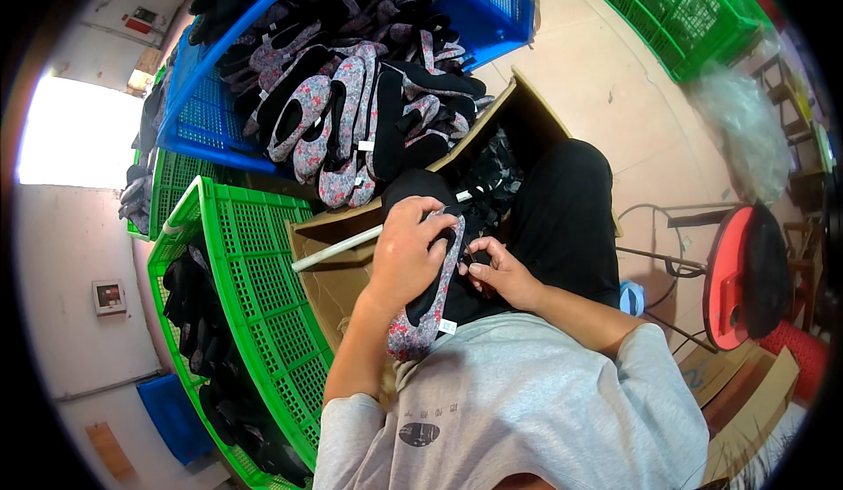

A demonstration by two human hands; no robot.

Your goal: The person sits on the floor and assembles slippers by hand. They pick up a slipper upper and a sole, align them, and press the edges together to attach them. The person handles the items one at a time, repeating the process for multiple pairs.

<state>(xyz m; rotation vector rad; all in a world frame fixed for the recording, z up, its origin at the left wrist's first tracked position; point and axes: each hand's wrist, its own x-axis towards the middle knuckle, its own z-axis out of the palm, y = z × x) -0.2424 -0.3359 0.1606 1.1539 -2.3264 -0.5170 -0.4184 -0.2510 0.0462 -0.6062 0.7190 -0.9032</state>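
A grey floral slipper (413, 339) with red specks, a black lining and a small white tag lies across my lap. My left hand (406, 248) is closed around its far part, fingers curled over the edge. On the slipper's right side, my right hand (502, 276) has thumb and forefinger pinched together close to the rim. Something small and dark shows at those fingertips, too small to name. Beyond my hands, an open cardboard box (534, 104) between my knees holds black scraps (493, 167).
A blue crate (198, 95) heaped with similar slippers (303, 112) stands ahead on the left. The green crate (255, 306) at my left holds dark slippers. A white rod (338, 248) crosses the box. To the right are a red-and-black round stool (733, 275) and clear plastic (746, 130).
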